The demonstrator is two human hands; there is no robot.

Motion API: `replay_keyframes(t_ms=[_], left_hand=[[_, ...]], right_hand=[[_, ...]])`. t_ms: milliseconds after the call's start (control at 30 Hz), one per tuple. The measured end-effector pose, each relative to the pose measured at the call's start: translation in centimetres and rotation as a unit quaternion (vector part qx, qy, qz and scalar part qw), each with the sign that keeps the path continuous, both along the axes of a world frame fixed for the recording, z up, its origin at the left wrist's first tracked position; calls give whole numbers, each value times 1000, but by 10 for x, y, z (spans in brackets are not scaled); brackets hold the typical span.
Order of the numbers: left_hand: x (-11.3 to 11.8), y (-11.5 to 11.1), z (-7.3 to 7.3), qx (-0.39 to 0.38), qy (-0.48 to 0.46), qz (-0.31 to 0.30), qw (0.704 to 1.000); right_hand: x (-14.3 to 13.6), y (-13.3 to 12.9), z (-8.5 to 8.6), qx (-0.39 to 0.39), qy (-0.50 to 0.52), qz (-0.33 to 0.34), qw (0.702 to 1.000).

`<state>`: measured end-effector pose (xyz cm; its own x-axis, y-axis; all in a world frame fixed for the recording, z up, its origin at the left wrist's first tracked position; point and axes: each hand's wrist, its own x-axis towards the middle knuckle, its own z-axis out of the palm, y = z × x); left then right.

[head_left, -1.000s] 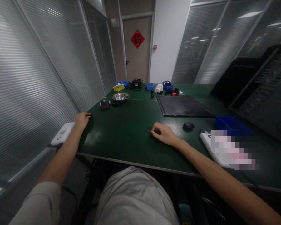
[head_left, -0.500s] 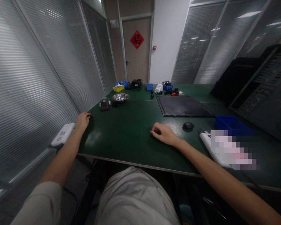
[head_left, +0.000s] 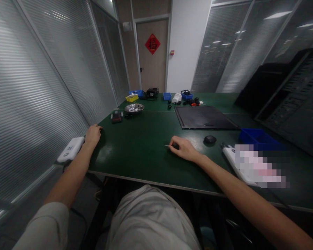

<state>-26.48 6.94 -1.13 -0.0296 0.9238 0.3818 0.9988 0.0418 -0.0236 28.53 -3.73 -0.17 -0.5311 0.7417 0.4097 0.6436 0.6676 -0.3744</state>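
Note:
My right hand [head_left: 184,148] rests on the green table [head_left: 135,152] with its fingers closed. A small screwdriver [head_left: 175,146] is in it, its dark handle mostly hidden by the fingers and its thin bright shaft pointing left. At the table's left edge lies my left hand [head_left: 93,134], fingers loosely bent and apart, with nothing seen in it. Beside the left wrist is a white device [head_left: 71,149] with a round mark. A black computer mouse [head_left: 210,140] sits just right of my right hand.
A flat dark panel [head_left: 205,118] lies beyond my right hand. To the right are a blue tray [head_left: 258,136], a white blurred-out item [head_left: 240,166] and a large dark computer case [head_left: 294,104]. A metal dish [head_left: 134,108] and black box [head_left: 117,117] stand farther left.
My left hand has shifted very slightly, its fingers a little more bent. My right hand and the screwdriver stay in place.

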Motion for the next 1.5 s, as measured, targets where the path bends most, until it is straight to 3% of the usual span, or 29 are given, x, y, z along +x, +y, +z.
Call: replay_keyframes(t_ms=[533,867,967,1033,1167,1233,1333,1500], left_hand=[[12,-5,1,17,17,56,998],[10,-6,4,18,-98,49,994],[41,-8,9,-11,-132,-64,989],[82,-15,12,-34,-153,-178,972],[193,-44,12,-93,-215,-396,888],[242,-59,11,-109,-234,-474,842],[285,-74,9,-121,-253,-507,815],[290,-78,9,-137,-309,-482,808]], right_hand=[[-1,1,-1,1,-12,-3,1000],[-3,-1,0,6,-28,-8,1000],[-5,-3,1,7,-38,-19,999],[-5,-4,2,10,-43,-21,999],[-5,-5,1,15,-55,-12,998],[-5,-5,1,20,-58,-15,998],[-5,-5,2,24,-57,-29,998],[-4,-5,3,28,-63,-47,997]])
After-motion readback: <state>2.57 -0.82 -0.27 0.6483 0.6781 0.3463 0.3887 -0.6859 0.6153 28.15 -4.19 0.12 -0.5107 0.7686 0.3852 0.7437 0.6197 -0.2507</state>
